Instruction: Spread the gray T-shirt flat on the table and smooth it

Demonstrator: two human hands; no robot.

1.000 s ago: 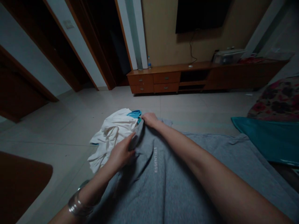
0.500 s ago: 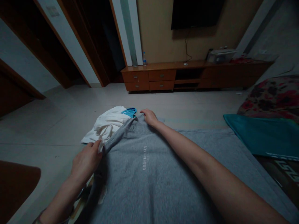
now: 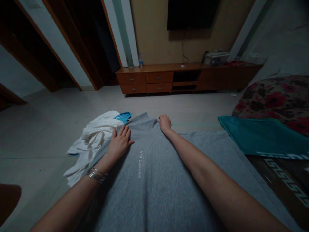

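Note:
A grey shirt (image 3: 159, 174) printed with the word ESSENTIALS lies spread out before me. My left hand (image 3: 120, 140) rests palm down on its upper left part, fingers extended. At the far edge, my right hand (image 3: 164, 123) has its fingers curled closed on the grey fabric; the fingertips are partly hidden. Between the two hands a bit of the shirt's edge stands up in a point. Just left of my left hand is a crumpled white cloth (image 3: 96, 129), with a blue cloth piece (image 3: 123, 117) at its far end.
To the right lie a teal cloth (image 3: 256, 135) and a flowered cover (image 3: 277, 98). Beneath the teal cloth is a dark surface with pale lettering (image 3: 287, 180). A low wooden cabinet (image 3: 158, 77) stands across the tiled floor (image 3: 48, 129). A brown rounded edge (image 3: 9, 203) shows at lower left.
My left hand has let go of the shirt's left edge and moved forward and right to lie flat on it. My right hand has shifted right along the far edge. More white cloth shows.

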